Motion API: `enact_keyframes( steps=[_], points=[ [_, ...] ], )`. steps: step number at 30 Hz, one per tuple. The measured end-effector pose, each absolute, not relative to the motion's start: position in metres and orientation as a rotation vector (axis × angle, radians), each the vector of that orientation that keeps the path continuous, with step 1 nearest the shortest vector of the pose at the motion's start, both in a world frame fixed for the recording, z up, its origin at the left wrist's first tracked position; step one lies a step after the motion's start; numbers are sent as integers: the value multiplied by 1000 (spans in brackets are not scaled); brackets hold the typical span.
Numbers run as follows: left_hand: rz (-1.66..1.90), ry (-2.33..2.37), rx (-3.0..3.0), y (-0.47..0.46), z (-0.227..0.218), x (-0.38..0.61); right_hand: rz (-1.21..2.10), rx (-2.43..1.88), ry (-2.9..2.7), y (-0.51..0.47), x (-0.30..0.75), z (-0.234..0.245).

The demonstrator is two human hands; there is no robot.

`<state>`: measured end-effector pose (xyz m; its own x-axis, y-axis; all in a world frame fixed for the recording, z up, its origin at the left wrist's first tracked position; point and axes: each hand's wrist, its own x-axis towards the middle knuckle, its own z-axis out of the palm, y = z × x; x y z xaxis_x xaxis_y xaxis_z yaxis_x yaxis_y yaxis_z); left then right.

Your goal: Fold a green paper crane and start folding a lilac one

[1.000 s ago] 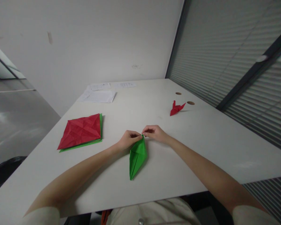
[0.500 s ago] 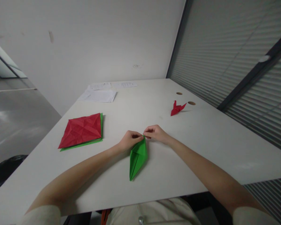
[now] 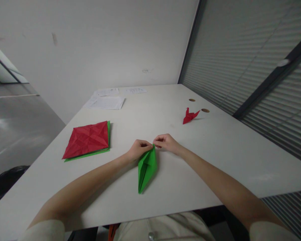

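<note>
A green folded paper (image 3: 146, 167), long and pointed at both ends, lies on the white table (image 3: 216, 150) in front of me. My left hand (image 3: 138, 150) and my right hand (image 3: 167, 142) meet at its far tip. Both pinch that tip with curled fingers. The near tip of the paper rests on the table, pointing toward me.
A stack of creased red and green paper squares (image 3: 87, 140) lies to the left. A small red folded figure (image 3: 189, 116) stands at the right, near two round holes (image 3: 204, 110) in the tabletop. White printed sheets (image 3: 105, 102) lie at the far edge by the wall.
Both hands stay pinched at the far tip of the green paper; the paper has shifted very slightly to the left.
</note>
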<state>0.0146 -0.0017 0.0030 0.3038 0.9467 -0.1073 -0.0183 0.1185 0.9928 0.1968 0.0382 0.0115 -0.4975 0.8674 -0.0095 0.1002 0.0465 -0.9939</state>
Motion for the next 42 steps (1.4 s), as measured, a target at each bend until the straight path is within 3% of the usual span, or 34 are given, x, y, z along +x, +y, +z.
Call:
enact_keyframes(
  steps=[42],
  points=[
    [963, 832, 887, -3, -1, 17, 1319, -922, -1737, 34, 193, 7]
  ],
)
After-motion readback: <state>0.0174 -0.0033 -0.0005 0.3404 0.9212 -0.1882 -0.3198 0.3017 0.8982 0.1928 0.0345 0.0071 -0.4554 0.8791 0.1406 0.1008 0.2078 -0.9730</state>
